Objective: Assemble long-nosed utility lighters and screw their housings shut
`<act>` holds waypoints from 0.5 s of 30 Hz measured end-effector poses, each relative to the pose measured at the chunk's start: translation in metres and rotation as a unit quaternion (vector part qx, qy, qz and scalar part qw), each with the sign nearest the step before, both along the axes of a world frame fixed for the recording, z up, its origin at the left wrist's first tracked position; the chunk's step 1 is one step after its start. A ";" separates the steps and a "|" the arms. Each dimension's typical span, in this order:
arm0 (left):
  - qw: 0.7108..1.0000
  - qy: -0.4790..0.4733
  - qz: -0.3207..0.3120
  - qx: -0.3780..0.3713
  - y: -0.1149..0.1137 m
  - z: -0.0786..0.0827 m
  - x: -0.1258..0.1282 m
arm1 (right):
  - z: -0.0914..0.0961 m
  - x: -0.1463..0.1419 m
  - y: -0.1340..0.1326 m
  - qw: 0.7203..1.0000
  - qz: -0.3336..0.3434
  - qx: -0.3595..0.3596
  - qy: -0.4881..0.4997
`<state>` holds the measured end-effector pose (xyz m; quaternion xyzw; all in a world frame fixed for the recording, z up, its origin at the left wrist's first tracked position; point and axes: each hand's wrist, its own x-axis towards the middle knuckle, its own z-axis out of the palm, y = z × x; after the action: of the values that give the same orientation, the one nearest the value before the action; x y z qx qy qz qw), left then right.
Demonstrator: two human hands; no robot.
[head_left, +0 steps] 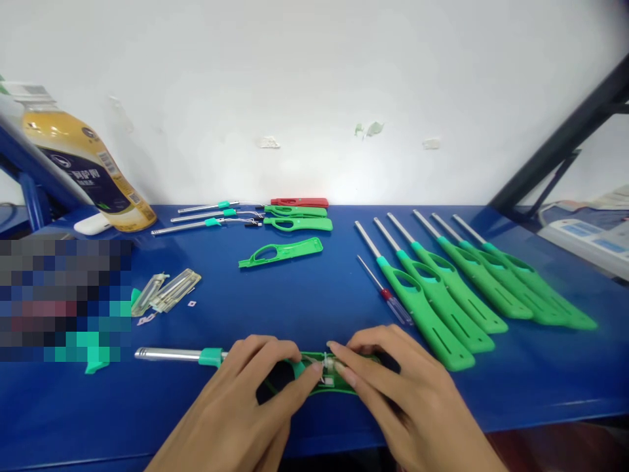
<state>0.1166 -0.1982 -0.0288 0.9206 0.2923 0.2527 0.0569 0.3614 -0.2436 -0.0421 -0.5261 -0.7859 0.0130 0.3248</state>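
Observation:
An opened long-nosed gas lighter [339,387] lies across the front of the table, its green half shell facing up and its metal tube [167,354] pointing left. My left hand [246,387] curls over the trigger area, gripping the lighter, with thumb and forefinger at the small inner parts. From the right, my right hand [403,380] pinches with thumb and fingertips at a translucent piece, apparently the fuel tank [338,368], inside the shell. A white bit [328,380] and thin wires show between the hands. My fingers hide much of the shell's inside.
Several assembled green lighters [432,314] and a screwdriver [386,292] lie right. Loose tubes [196,226], a green shell half [282,252] and a red shell [299,202] lie behind. Clear tanks [177,290] and a yellow bottle [93,164] are left; a wall [314,78] bounds the back.

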 end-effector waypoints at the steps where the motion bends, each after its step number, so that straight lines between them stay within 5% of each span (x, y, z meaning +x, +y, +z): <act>1: 1.000 0.013 0.007 0.007 0.000 0.002 0.000 | 0.001 0.000 -0.001 1.000 -0.005 0.013 -0.001; 15: 0.999 -0.031 -0.017 0.003 0.005 -0.003 -0.009 | 0.016 -0.005 -0.004 0.999 0.026 0.033 0.009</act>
<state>0.1077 -0.1933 -0.0320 0.9173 0.2741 0.2806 0.0679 0.3569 -0.2473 -0.0262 -0.4940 -0.7964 0.0002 0.3490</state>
